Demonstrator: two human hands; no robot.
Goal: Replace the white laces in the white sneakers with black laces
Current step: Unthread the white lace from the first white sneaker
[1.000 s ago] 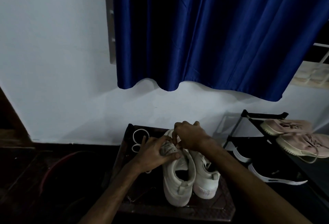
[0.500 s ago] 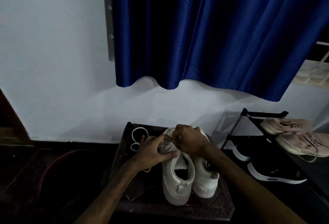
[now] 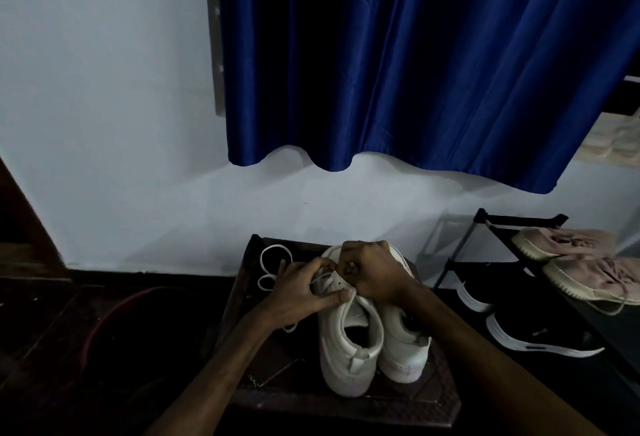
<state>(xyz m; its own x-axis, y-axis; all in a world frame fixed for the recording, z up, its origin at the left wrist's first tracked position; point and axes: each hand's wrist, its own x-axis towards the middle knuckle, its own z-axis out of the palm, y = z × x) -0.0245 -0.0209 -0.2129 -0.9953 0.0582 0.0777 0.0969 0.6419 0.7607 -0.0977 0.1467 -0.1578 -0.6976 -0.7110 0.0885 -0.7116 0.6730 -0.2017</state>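
Looking down through the head camera, the only view we have, we see the two white sneakers standing side by side on a dark low table (image 3: 346, 413), heels toward us and toes toward the wall. Their long axes run straight away from us.

Our left hand (image 3: 299, 292) grips the left sneaker (image 3: 348, 338) at the top of its tongue, with the thumb laid across the near side of the collar. Our right hand (image 3: 375, 274) sits just beyond, touching the left. Its fingers (image 3: 349, 266) are curled tight over the eyelet row, pinching what we take to be the white lace (image 3: 273, 264); the gripped bit itself is hidden.

The freed part of that lace lies in loops on the table, left of the left hand. The right sneaker (image 3: 403, 349) stands untouched under our right wrist.

We judge the unlacing half done at most. The next pull should run along the shoe's axis, up and away from the eyelets, with the right hand nearer to them. We cannot make out any black laces in this dim light.
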